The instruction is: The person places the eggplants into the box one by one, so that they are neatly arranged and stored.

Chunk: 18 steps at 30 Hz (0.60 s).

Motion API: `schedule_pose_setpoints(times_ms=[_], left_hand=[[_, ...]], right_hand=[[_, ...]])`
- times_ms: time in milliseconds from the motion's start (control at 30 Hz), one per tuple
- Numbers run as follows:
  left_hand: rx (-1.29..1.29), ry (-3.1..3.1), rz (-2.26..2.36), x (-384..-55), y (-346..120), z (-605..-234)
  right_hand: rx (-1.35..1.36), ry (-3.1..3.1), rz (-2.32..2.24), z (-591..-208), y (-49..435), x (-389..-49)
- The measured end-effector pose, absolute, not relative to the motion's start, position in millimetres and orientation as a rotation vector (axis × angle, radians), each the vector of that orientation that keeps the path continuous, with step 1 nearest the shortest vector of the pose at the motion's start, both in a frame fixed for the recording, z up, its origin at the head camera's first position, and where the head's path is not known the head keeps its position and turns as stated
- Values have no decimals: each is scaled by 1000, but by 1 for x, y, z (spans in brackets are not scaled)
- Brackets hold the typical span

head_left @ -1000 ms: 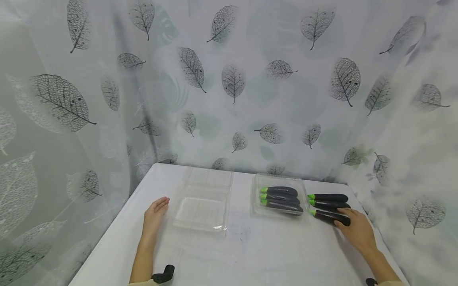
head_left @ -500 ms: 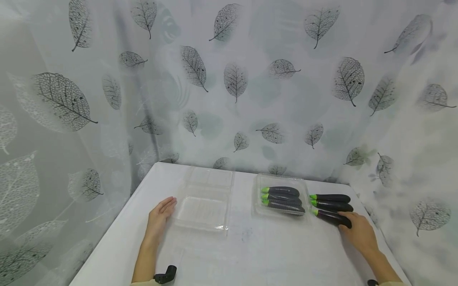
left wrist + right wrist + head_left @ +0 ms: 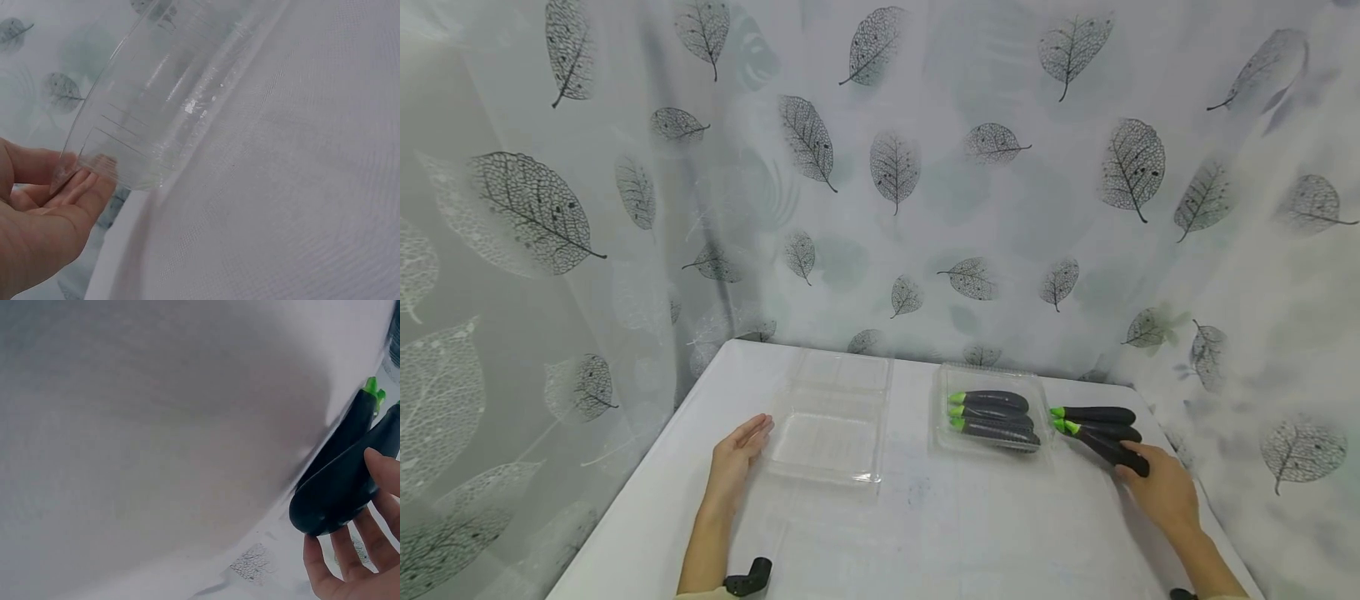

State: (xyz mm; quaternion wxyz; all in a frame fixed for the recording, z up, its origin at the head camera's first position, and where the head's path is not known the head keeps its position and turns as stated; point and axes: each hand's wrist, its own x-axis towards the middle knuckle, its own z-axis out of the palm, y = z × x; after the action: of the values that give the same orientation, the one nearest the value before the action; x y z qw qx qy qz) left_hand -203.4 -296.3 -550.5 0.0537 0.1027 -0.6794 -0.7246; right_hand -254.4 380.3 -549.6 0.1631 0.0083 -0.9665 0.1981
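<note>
A glossy, dark purple-black eggplant with a bright green stem end [image 3: 1105, 448] is gripped near its rounded end by the right hand [image 3: 1163, 490], the fingers [image 3: 317, 565] and thumb being clamped on it. It is held at a slant on the right side of the white-covered bench [image 3: 910, 533], its green end overlapping, in the head view, the nearer of two similar eggplants [image 3: 1097, 414] laid side by side.

Just left of these is set a clear plastic box [image 3: 992, 377], in which three more dark, green-ended eggplants [image 3: 992, 414] are seen in a row. Farther left, a two-part clear plastic container [image 3: 850, 478] is spread out on the bench. At its left edge the left hand [image 3: 735, 458] is placed, its fingers [image 3: 94, 197] loosely extended and the thumb apart from them; whether the container's corner is touched cannot be told. The background is filled by a pale leaf-printed curtain [image 3: 940, 200].
</note>
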Motion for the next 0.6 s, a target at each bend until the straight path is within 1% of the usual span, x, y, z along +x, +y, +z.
schedule_pose_setpoints(times_ms=[367,600], left_hand=[[330,-2093,-2195,-204,-296,-557],[309,-2100,-2221,-203,-293,-558]], right_hand=[[-59,-2645,631,-536,366,-250],[-10,-2565,637,-522,348,-246]])
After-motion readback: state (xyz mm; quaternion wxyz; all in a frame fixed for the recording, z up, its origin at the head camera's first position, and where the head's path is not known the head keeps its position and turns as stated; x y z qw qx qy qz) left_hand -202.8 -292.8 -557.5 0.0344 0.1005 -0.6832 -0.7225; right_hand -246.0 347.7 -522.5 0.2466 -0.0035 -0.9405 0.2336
